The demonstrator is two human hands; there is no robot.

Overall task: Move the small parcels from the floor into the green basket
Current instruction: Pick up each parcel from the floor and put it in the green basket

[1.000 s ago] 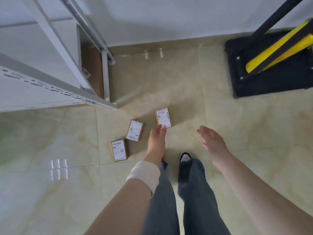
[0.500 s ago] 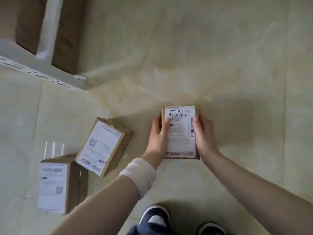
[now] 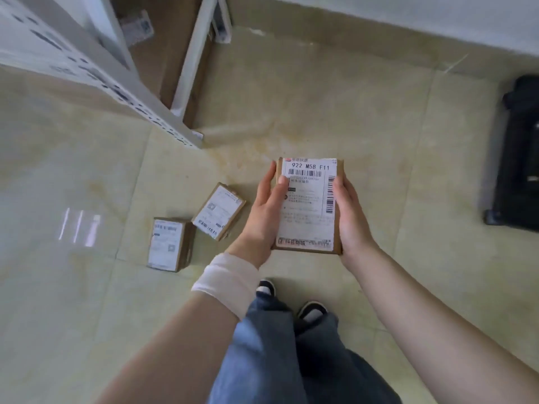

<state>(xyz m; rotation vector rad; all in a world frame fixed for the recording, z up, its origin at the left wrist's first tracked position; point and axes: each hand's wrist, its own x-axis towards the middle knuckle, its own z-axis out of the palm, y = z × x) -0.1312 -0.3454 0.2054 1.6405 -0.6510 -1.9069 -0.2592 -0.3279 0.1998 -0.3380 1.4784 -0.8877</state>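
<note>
the labelled parcel is held above the floor, clamped by its long sides between left hand and right hand, fingers curled round its edges. it is judged light, stiff cardboard, best gripped there. a second parcel and third parcel lie on the floor.

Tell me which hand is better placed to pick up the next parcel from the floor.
The left hand, probably. The near parcel and the far parcel lie on the floor on its side. The right hand is across the held parcel, farther off. Both hands grip that parcel.
</note>
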